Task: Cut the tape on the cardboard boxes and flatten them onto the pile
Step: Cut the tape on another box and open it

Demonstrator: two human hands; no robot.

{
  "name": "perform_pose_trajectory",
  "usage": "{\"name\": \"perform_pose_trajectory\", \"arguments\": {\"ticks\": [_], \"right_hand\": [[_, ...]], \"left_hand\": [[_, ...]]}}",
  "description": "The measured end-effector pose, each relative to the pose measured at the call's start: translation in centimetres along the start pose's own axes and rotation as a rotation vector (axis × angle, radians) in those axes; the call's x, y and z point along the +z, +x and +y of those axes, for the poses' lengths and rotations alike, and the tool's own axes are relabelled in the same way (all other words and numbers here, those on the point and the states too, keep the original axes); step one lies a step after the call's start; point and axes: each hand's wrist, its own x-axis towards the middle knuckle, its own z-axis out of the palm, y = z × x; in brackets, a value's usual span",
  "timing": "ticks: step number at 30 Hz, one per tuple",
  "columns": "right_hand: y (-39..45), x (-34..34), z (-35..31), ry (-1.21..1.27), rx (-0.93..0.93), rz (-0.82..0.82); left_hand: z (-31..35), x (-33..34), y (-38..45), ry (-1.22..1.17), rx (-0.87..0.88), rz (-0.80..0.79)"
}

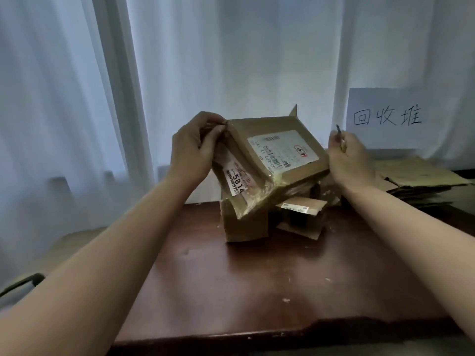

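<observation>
A taped cardboard box with a white shipping label is held tilted above the brown table. My left hand pinches its upper left corner where a labelled flap folds down. My right hand is at the box's right edge and grips a thin dark blade that points upward. Under the held box stand two smaller cardboard boxes, one at the left and an open one at the right. A pile of flattened cardboard lies at the right.
A white paper sign with handwritten characters stands behind the pile. White curtains hang behind the table. The table's front edge is chipped. A dark curved object shows at the lower left.
</observation>
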Motion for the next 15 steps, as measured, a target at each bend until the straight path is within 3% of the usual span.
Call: {"name": "perform_pose_trajectory", "arguments": {"ticks": [4, 8, 15], "right_hand": [[-1.4, -3.5, 2.1, 0.03, 0.17, 0.14], [-4.0, -6.1, 4.5, -0.23, 0.238, 0.163], [-9.8, -6.4, 9.2, -0.528, 0.296, -0.014]], "left_hand": [[-0.9, 3.7, -3.2, -0.306, -0.22, -0.087], [-2.4, 7.2, -8.3, -0.384, -0.327, -0.102], [-5.0, 10.0, -15.2, -0.332, -0.458, -0.257]]}}
